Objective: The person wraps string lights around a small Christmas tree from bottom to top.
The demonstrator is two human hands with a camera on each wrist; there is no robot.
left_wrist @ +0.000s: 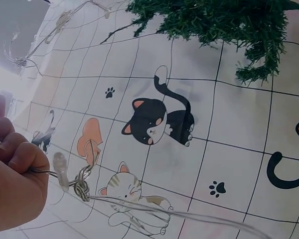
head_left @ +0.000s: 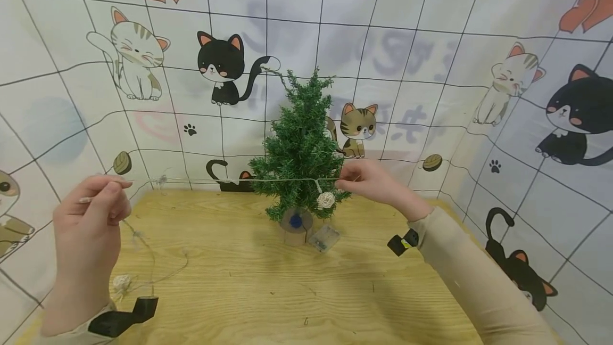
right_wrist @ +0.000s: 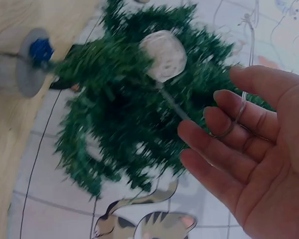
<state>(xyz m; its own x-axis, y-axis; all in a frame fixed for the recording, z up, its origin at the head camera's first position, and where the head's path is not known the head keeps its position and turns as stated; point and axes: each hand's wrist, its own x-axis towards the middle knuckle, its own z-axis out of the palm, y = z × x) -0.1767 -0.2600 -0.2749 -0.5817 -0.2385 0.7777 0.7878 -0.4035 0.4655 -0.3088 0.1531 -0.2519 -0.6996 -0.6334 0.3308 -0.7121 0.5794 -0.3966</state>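
The left hand (head_left: pixel 88 212), fingers curled, pinches a thin, pale string (head_left: pixel 268 180); the right hand (head_left: pixel 369 181), fingers loosely bent, holds it. Its taut stretch runs level, left to right, before one green tree (head_left: pixel 303 132). One white ball (head_left: pixel 326 199) hangs beside the right hand; a second ball (head_left: pixel 122 282) lies on the desk (head_left: pixel 345 297).
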